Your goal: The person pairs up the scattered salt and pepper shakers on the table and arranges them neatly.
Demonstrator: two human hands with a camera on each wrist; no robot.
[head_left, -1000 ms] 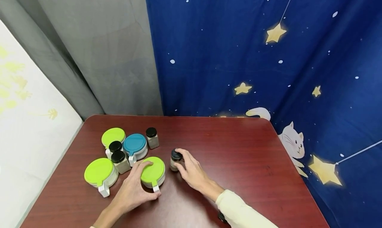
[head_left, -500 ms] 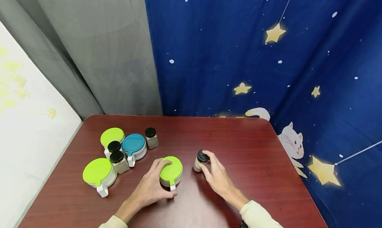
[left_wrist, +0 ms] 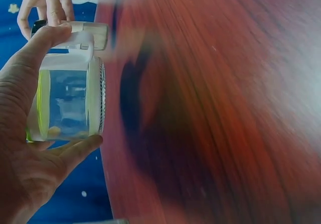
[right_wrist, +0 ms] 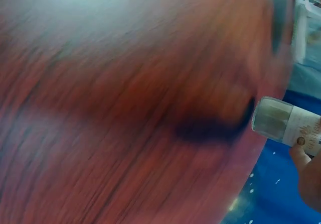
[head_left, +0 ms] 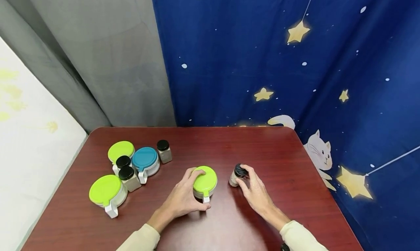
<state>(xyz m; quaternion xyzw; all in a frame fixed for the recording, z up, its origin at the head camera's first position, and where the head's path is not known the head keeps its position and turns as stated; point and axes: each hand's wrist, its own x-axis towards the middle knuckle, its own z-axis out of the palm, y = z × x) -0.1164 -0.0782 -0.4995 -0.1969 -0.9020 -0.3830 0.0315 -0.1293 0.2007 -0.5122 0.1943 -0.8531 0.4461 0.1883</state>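
Note:
My left hand [head_left: 186, 195] grips a clear glass jar with a green lid [head_left: 205, 180] and a white handle, thumb near the handle and fingers round the far side. In the left wrist view the glass jar [left_wrist: 69, 101] shows see-through between thumb and fingers, its base just over the tabletop. To its right, my right hand [head_left: 257, 194] holds a small black-capped seasoning bottle [head_left: 237, 175] by its upper part, slightly tilted. The right wrist view shows the bottle's pale label and clear bottom [right_wrist: 273, 119], with a fingertip against the label.
On the left of the dark red table [head_left: 210, 145] stand two green-lidded jars [head_left: 106, 190], a blue-lidded jar [head_left: 145, 159] and several black-capped bottles [head_left: 130, 180], grouped closely. A grey curtain and a blue starry curtain [head_left: 229, 61] hang behind the table.
Both hands have moved to the right, the left carrying the green-lidded jar away from the group and the right carrying the black-capped bottle. The other jars and bottles stay in place.

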